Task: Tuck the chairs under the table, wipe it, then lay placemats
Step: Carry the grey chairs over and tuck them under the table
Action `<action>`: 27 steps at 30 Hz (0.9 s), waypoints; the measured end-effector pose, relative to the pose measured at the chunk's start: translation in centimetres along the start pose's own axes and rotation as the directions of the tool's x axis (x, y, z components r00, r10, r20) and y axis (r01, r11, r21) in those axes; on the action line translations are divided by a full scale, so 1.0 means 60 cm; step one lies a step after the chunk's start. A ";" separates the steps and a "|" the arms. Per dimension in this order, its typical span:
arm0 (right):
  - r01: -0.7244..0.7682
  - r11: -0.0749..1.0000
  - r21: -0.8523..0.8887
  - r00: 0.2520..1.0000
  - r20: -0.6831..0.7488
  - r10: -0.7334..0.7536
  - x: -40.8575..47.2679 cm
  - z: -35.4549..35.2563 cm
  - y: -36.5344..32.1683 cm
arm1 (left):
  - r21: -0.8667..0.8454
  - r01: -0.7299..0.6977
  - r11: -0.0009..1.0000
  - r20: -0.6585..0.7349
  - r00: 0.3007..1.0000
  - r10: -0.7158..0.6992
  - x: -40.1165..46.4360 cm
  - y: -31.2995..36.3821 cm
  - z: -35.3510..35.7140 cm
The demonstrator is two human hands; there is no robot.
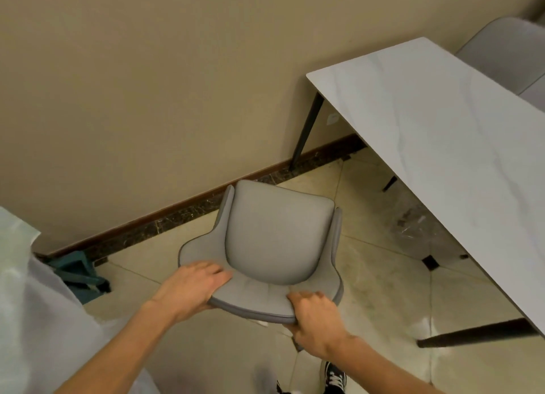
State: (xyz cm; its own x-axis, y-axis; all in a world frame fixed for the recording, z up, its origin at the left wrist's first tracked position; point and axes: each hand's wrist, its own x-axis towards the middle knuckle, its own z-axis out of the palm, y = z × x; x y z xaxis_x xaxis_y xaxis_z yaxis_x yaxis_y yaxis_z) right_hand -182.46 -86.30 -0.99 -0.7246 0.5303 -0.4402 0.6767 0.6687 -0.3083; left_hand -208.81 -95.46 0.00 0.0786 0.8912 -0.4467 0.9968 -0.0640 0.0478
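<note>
A grey padded chair stands on the tiled floor just below me, its seat pointing toward the beige wall and its curved backrest nearest me. My left hand grips the left end of the backrest's top edge. My right hand grips the right end, fingers curled over the rim. The white marble-look table with dark legs stands to the right, apart from the chair. A second grey chair shows beyond the table's far side at the top right.
A dark skirting board runs along the wall behind the chair. A teal stool sits at the left by white plastic-wrapped bulk. Clear plastic wrapping lies under the table. My shoe is at the bottom.
</note>
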 end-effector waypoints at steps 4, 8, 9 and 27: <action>-0.084 0.995 0.060 0.993 -0.074 0.088 -0.018 0.014 -0.013 | 0.084 -0.028 0.996 0.006 1.000 0.028 0.024 0.002 -0.021; -0.113 0.991 0.075 0.990 -0.081 0.118 -0.008 0.006 0.018 | 0.137 -0.086 0.987 0.001 0.996 0.086 0.067 0.004 -0.048; -0.104 0.992 0.077 0.990 -0.084 0.110 -0.001 0.000 0.020 | 0.136 -0.087 0.987 -0.002 0.996 0.088 0.074 -0.002 -0.053; -0.079 0.989 0.128 0.993 -0.073 0.089 0.153 0.000 -0.045 | 0.115 -0.007 0.993 0.048 0.999 0.001 0.108 -0.154 -0.083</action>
State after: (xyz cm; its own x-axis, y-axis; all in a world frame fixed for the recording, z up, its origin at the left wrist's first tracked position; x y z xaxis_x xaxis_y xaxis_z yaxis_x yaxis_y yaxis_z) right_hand -190.94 -83.26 -4.16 -0.6690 0.6243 -0.4033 0.7432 0.5522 -0.3778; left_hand -217.60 -86.85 1.12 0.0803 0.8683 -0.4894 0.9912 -0.1213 -0.0526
